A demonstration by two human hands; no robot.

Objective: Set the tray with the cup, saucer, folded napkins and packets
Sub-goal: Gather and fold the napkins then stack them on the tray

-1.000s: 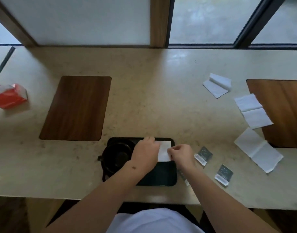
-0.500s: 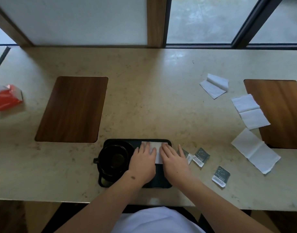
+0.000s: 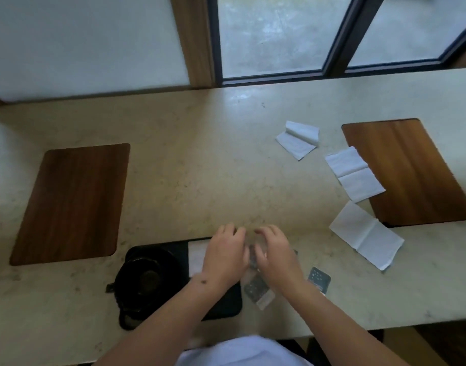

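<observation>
A black tray (image 3: 221, 305) lies at the counter's near edge. On its left end stands a dark cup (image 3: 144, 280) on a dark saucer (image 3: 129, 317). A folded white napkin (image 3: 196, 257) lies on the tray, partly under my left hand (image 3: 225, 256), whose fingers are spread over the tray's right part. My right hand (image 3: 275, 256) hovers just right of the tray with curled fingers, above small dark packets (image 3: 258, 289); another packet (image 3: 319, 278) lies further right. The frame is blurred, so I cannot tell whether my right hand touches a packet.
Three unfolded white napkins (image 3: 297, 140) (image 3: 354, 174) (image 3: 366, 235) lie on the beige counter to the right. Two inset wooden panels (image 3: 73, 202) (image 3: 406, 170) flank the work area. A window wall stands behind the counter.
Both hands have lifted off the folded napkin and shifted right; my right hand now sits over the packets beside the tray. The view has tilted and moved left.
</observation>
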